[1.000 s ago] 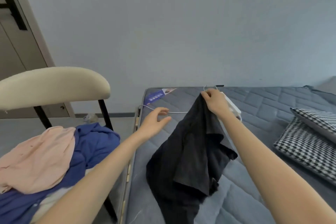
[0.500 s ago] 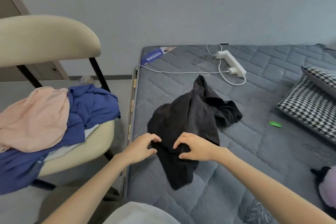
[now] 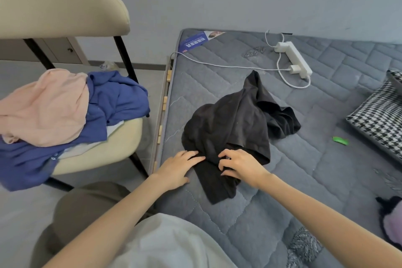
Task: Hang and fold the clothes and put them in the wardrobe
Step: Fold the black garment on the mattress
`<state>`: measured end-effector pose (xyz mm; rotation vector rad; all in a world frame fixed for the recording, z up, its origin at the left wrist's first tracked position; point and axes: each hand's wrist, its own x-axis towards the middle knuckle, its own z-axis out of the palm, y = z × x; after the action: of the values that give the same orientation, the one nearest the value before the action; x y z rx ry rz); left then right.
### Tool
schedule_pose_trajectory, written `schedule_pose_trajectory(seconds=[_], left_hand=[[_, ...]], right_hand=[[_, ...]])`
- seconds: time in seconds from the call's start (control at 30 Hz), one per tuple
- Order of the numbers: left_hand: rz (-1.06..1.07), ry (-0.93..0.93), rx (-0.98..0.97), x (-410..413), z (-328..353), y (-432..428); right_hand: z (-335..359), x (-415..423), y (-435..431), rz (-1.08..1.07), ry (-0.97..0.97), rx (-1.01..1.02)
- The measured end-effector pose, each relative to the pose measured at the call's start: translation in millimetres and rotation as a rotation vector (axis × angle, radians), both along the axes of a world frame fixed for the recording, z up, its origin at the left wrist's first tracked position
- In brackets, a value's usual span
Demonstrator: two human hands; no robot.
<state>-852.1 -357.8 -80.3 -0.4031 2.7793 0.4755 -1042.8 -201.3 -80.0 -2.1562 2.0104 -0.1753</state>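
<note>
Beside the mattress, on the chair: pink garment and blue garment lie heaped, not yet sorted.
Left hand: at the mattress's near-left edge, fingers straight and flat, tips touching the black garment, gripping nothing.
Black garment: crumpled on the mattress's left half. It looks light and limp, likely to sag and bunch, and is best taken by two hem or shoulder corners.
Right hand: over the mattress's near side, fingers curled into the cloth, apparently pinching a fold.
Power strip: at the mattress's far edge.
Houndstooth pillow: at the mattress's right edge.
</note>
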Motion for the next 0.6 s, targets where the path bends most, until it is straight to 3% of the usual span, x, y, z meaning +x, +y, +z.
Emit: schedule_pose_trajectory(seconds=[0.1, 0.23, 0.43, 0.5, 0.6], left_hand=[[-0.017, 0.005, -0.001, 5, 2, -3], [0.029, 0.106, 0.048, 6, 16, 3], [0.57, 0.843, 0.554, -16, 75, 7], [0.573, 0.96, 0.585, -21, 89, -4], [0.466, 1.02, 0.455, -25, 102, -19]], right_hand=[[2, 5, -3, -0.079, -0.125, -0.07], [37, 6, -21, -0.304, -0.496, -0.226], [106, -3, -77, -0.438, -0.951, -0.347], [119, -8, -92, -0.48, -1.044, -0.363], [129, -13, -105, -0.553, -1.111, -0.333]])
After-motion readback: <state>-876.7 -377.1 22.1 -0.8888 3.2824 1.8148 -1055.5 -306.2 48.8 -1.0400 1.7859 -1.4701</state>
